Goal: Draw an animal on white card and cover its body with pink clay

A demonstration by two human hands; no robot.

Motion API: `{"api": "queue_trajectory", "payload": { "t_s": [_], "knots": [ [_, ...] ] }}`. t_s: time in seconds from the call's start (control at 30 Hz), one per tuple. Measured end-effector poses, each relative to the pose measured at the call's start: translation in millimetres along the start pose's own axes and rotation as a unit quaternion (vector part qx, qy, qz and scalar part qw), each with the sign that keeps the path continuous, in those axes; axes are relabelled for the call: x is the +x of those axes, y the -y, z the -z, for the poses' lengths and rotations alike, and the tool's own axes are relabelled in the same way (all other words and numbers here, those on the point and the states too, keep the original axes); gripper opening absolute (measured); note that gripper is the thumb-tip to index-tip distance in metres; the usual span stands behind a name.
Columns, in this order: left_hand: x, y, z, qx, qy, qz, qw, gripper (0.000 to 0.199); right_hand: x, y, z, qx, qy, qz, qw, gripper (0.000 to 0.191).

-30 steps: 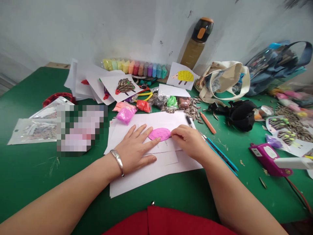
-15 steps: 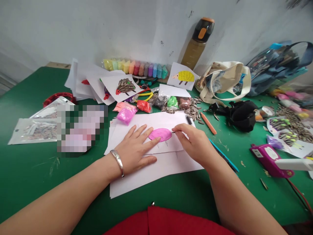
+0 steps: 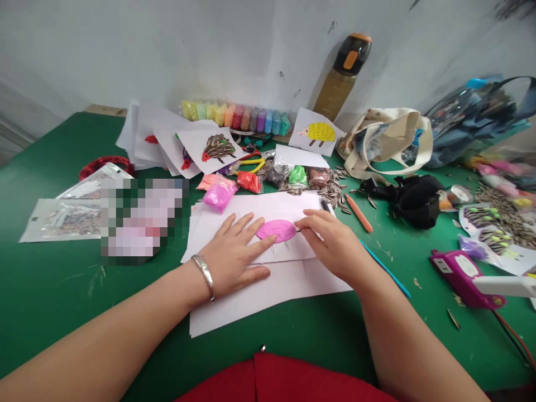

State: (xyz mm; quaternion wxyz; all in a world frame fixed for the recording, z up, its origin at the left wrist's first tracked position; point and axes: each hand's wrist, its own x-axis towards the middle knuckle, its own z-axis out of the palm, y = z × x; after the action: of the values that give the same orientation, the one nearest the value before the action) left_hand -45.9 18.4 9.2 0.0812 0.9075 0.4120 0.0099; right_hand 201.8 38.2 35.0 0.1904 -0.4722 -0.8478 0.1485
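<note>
A flat oval of pink clay (image 3: 275,229) lies on a sheet of white paper (image 3: 307,254), above thin drawn legs. My left hand (image 3: 237,251) rests flat with fingers spread, the fingertips touching the clay's left and lower edges. At the clay's right edge, my right hand (image 3: 324,240) pinches a small dark sliver that looks like a sunflower seed (image 3: 298,230). Most of it is hidden by the fingers. Just beyond the paper sits a heap of sunflower seeds (image 3: 334,190). A bag of pink clay (image 3: 220,195) touches the paper's upper left.
Behind the paper are several clay bags, scissors with yellow handles (image 3: 253,163) and hedgehog pictures (image 3: 218,149). An orange stick (image 3: 359,213) and a blue tool (image 3: 387,269) lie to the right, near a black pouch (image 3: 416,201) and a magenta device (image 3: 464,279). A bottle (image 3: 341,78) stands by the wall.
The right fingers still pinch at the clay's right edge, slightly shifted, and a little more of the dark sliver shows. My left hand keeps its place; the whole view has moved slightly.
</note>
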Motion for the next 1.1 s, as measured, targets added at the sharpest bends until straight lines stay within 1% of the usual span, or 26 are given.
{"api": "queue_trajectory", "payload": {
  "t_s": [0.07,0.1,0.23,0.37,0.5,0.73,0.87,1.0,1.1],
  "knots": [
    [0,0,-0.2,-0.002,-0.002,0.001,1.000,0.062,1,1,-2,-0.019,0.032,0.014,0.999,0.023],
    [0,0,-0.4,-0.004,-0.003,0.001,1.000,0.062,2,1,-3,-0.026,0.036,0.017,0.999,0.024],
    [0,1,-1.5,-0.009,-0.004,0.000,1.000,0.063,4,0,-9,-0.055,-0.004,0.035,0.998,0.025],
    [0,1,-2.2,-0.012,-0.006,0.001,1.000,0.064,4,-2,-15,-0.095,0.035,0.067,0.993,0.025],
    [0,1,-2.3,-0.011,-0.002,-0.003,1.000,0.064,4,-3,-19,-0.105,0.013,0.062,0.992,0.028],
    [0,1,-3.9,-0.014,-0.007,-0.002,1.000,0.065,6,-2,-26,-0.112,0.008,0.066,0.991,0.030],
    [1,1,-3.3,-0.014,-0.008,-0.003,1.000,0.066,8,1,-29,-0.117,0.033,0.066,0.990,0.030],
    [1,1,-2.7,-0.013,-0.002,-0.001,1.000,0.072,8,3,-30,-0.103,0.024,0.054,0.993,0.027],
    [1,2,-4.3,-0.007,-0.003,-0.003,1.000,0.070,10,4,-32,-0.101,0.037,0.066,0.992,0.026]
  ]
}}
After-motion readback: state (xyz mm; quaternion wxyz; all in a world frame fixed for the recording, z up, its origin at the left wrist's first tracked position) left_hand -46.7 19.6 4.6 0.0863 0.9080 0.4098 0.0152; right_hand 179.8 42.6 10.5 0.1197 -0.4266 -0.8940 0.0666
